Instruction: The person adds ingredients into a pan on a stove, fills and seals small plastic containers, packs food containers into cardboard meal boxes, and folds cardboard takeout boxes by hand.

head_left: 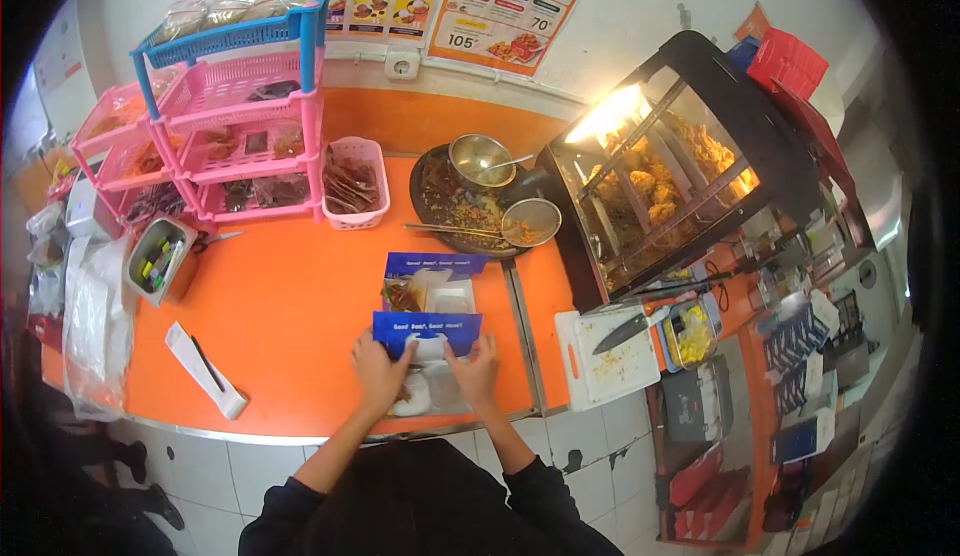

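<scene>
Far to the left of the hands, clear plastic bags (95, 331) lie on the orange surface (300, 326), followed by a metal container (178, 286) of marker-like items. Nearer to the hands, still on their left, come a white paper strip (178, 348) with a thin dark stick across it, perhaps a pen, and scissors (217, 240). Beyond these rises a pink and blue tiered rack (240, 169), then a pink basket (352, 221) of dark packets. The left hand (380, 368) pinches the left side of the blue panel on the near box (427, 328), its thumb in front; the right hand (477, 366) matches it on the right side, so the two stand a panel's width apart. This open box sits between the hands; the far box (436, 265), just beyond it, is open too, with brownish food (403, 297) at its left. The step in hand appears to be shaping or steadying that panel; moving it further would call for even pressure from both thumbs, clear of the compartments below. Farther out and rightward from the hands are a dark round tray (422, 201), a white cutting board (612, 384) bearing a knife (622, 334), and a lit display warmer (725, 141) with fried chicken (650, 188).
</scene>
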Demonstrator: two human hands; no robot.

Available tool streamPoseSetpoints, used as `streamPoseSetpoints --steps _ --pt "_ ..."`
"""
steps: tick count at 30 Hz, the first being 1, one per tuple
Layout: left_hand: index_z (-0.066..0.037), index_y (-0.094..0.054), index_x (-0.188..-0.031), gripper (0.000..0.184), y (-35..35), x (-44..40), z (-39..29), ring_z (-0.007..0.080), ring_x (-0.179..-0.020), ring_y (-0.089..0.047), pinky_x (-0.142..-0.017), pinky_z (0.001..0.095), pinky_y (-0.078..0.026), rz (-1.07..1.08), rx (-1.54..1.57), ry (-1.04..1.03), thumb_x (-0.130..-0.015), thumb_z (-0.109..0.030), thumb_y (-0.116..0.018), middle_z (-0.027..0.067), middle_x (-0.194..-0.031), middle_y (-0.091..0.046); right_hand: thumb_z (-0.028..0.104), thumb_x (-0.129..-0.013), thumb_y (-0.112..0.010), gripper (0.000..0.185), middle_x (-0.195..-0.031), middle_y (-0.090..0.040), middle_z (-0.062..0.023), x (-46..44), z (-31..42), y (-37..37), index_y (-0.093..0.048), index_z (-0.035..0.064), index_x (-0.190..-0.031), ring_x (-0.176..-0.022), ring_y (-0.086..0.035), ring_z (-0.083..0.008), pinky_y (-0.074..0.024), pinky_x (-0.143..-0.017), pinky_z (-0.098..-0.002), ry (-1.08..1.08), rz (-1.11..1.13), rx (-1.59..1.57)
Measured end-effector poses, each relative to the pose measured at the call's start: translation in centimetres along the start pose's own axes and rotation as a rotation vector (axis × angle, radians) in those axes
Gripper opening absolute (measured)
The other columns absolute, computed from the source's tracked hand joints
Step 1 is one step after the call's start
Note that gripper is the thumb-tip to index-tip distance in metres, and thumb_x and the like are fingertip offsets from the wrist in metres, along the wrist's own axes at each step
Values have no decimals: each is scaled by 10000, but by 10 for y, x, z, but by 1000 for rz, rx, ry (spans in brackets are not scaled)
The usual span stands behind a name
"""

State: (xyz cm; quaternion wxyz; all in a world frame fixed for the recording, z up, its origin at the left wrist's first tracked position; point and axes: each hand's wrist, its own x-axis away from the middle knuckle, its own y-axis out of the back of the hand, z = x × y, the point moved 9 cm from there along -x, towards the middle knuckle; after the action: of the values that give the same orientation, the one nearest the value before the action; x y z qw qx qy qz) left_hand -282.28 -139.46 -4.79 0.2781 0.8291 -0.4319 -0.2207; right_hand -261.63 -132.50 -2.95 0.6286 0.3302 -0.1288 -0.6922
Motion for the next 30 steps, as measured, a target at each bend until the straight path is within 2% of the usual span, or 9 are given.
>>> streamPoseSetpoints --steps 1,7,11,14,17,22,23,27,30 --pt "85 -578 -1075 628 1 -4 1 374 -1011 -509 -906 461 -383 10 -40 13 -763 -439 -727 197 -1062 -556 210 -704 -795 599 -946 -602 -140 -4 -8 -7 -540 -15 -1197 -834 -624 -238 -511 -680 -358 -60 147 7" --pt "26 -514 -1248 620 14 -17 17 298 -984 -606 -864 397 -493 256 232 34 -702 -173 -729 177 -1109 -603 100 -740 -725 684 -1082 -639 -173 -35 -23 -9 -437 6 -1353 -930 -652 -200 -534 -751 -308 -60 503 -469" --pt "-17 -383 -1390 710 46 -17 9 254 -1045 -627 -907 344 -501 467 582 50 -719 121 -571 178 -1201 -590 16 -773 -664 584 -1081 -644 -128 -39 -14 4 -455 19 -1318 -950 -650 -216 -529 -751 -304 -60 698 -426" --pt "-55 -373 -1389 714 40 -16 22 289 -1091 -608 -962 361 -477 619 483 -301 -730 211 -443 163 -1172 -600 -29 -777 -643 525 -1119 -634 -130 -29 -13 5 -477 29 -1271 -990 -651 -234 -528 -772 -301 81 742 -323" --pt "-46 -398 -1329 649 44 5 12 314 -1181 -548 -1019 375 -439 635 345 -427 -730 200 -444 157 -1247 -555 -67 -776 -647 503 -1206 -598 -160 -3 -21 8 -481 46 -1238 -1063 -633 -247 -525 -834 -313 293 727 -214" --pt "-41 -456 -1205 508 -1 42 74 362 -1299 -418 -1056 420 -413 627 680 -79 -740 125 -580 179 -1349 -437 -110 -670 -681 680 -1335 -503 -169 45 -19 21 -428 83 -1271 -1210 -524 -381 -461 -1005 -428 713 477 -242" --pt "-41 -454 -1207 507 13 49 64 370 -1296 -419 -1055 426 -415 550 418 -323 -745 99 -606 179 -1344 -441 -102 -687 -679 684 -1376 -466 -168 51 -22 20 -400 85 -1282 -1239 -503 -374 -469 -1004 -432 775 481 -251" --pt "-35 -474 -1195 499 35 57 22 359 -1254 -465 -1023 424 -435 362 220 -529 -747 4 -692 164 -1323 -469 -75 -693 -699 681 -1327 -493 -169 53 -22 16 -401 95 -1282 -1205 -525 -376 -489 -963 -442 795 431 -259" --pt "-40 -500 -1159 461 32 44 18 339 -1148 -548 -952 423 -468 302 241 -223 -752 -36 -718 175 -1237 -535 -37 -708 -709 614 -1204 -559 -192 33 -14 12 -442 83 -1249 -1101 -586 -376 -507 -883 -435 599 404 -266"
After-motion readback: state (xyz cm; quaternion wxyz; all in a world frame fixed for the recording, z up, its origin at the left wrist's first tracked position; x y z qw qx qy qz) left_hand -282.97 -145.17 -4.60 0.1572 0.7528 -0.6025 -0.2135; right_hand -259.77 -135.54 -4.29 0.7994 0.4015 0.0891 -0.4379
